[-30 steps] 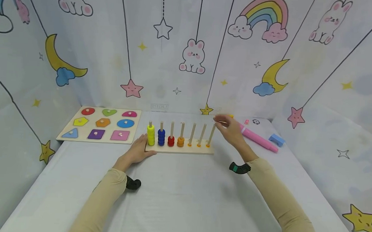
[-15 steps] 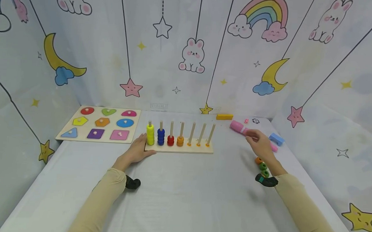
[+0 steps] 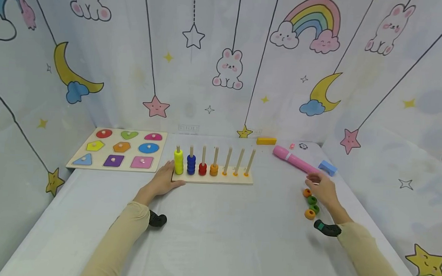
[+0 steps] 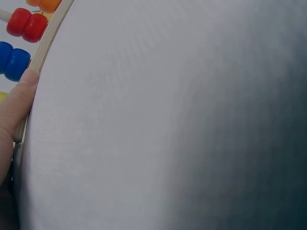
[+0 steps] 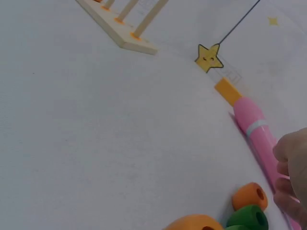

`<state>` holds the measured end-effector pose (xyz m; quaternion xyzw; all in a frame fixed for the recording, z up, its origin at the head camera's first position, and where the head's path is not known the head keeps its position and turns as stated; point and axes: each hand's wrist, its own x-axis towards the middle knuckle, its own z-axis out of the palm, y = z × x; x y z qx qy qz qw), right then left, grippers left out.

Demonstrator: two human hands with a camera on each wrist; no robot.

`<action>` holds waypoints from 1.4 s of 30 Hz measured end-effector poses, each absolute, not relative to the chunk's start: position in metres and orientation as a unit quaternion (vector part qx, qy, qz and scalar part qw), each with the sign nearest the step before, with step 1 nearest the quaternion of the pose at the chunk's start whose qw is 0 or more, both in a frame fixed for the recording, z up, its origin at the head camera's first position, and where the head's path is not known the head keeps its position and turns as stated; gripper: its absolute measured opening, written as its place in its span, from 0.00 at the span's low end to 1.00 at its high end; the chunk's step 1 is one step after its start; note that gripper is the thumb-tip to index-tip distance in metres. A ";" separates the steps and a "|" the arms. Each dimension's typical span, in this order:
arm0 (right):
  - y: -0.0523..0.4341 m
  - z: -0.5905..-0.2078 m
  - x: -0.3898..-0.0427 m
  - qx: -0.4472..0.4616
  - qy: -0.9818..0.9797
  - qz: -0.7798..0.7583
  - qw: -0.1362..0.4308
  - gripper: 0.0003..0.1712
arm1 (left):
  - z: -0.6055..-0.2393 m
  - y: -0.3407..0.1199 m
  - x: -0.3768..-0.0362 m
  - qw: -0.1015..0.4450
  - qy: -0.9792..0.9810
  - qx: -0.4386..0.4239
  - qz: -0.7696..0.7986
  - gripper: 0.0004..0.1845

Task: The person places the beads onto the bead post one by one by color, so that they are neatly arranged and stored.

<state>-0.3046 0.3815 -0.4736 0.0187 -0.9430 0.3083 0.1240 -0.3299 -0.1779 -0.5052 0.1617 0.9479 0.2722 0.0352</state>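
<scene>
A wooden peg board [image 3: 213,178] bears rings on upright pegs: a tall yellow stack [image 3: 179,161], blue rings [image 3: 191,164], red rings [image 3: 202,169] and orange rings [image 3: 214,169]. Its three right pegs carry no stack. My left hand [image 3: 162,178] holds the board's left end, thumb along the front edge; in the left wrist view the thumb [image 4: 23,96] lies against that edge. My right hand [image 3: 323,188], fingers loosely bent with nothing visible between them, hovers by the lower end of a pink pen-shaped tube [image 3: 295,159]. Just left of it lie loose orange and green beads [image 3: 311,200].
A shape puzzle board [image 3: 117,149] lies at the back left. Toward the back right are a yellow block [image 3: 266,141], a blue block [image 3: 328,168], a small pink piece [image 3: 292,146] and a dark ring-like piece [image 3: 303,146]. A cartoon-printed curtain [image 3: 209,70] surrounds the table.
My right hand has moved from the rightmost peg, right and toward me over the pink tube, to beside the loose beads. My left hand stays on the board's end.
</scene>
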 end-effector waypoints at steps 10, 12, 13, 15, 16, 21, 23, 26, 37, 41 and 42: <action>0.369 -0.489 -0.296 0.037 -0.949 0.298 0.100 0.21 | -0.504 -0.179 -0.327 0.035 0.948 0.158 0.275 0.49; 0.369 -0.491 -0.297 0.042 -0.949 0.297 0.102 0.21 | -0.504 -0.179 -0.327 0.035 0.947 0.157 0.276 0.49; 0.369 -0.491 -0.297 0.042 -0.949 0.296 0.102 0.21 | -0.504 -0.179 -0.327 0.034 0.947 0.157 0.277 0.49; 0.368 -0.490 -0.299 0.049 -0.949 0.294 0.107 0.22 | -0.504 -0.179 -0.327 0.035 0.947 0.156 0.278 0.49; 0.368 -0.489 -0.300 0.053 -0.948 0.296 0.110 0.23 | -0.505 -0.179 -0.327 0.035 0.948 0.156 0.277 0.49; 0.355 -0.473 -0.312 0.075 -0.936 0.320 0.129 0.22 | -0.504 -0.179 -0.328 0.039 0.947 0.156 0.280 0.49; 0.344 -0.463 -0.319 0.082 -0.930 0.332 0.134 0.22 | -0.503 -0.179 -0.328 0.041 0.946 0.156 0.281 0.49; 0.323 -0.444 -0.328 0.084 -0.926 0.343 0.133 0.24 | -0.502 -0.179 -0.329 0.039 0.946 0.157 0.282 0.49; 0.229 -0.383 -0.359 0.218 -0.876 0.394 0.171 0.24 | -0.502 -0.178 -0.329 0.036 0.946 0.158 0.280 0.49; 0.196 -0.366 -0.366 0.269 -0.847 0.426 0.172 0.23 | -0.503 -0.177 -0.330 0.040 0.946 0.155 0.282 0.50; 0.187 -0.363 -0.368 0.280 -0.841 0.432 0.168 0.23 | -0.505 -0.177 -0.331 0.038 0.945 0.157 0.284 0.50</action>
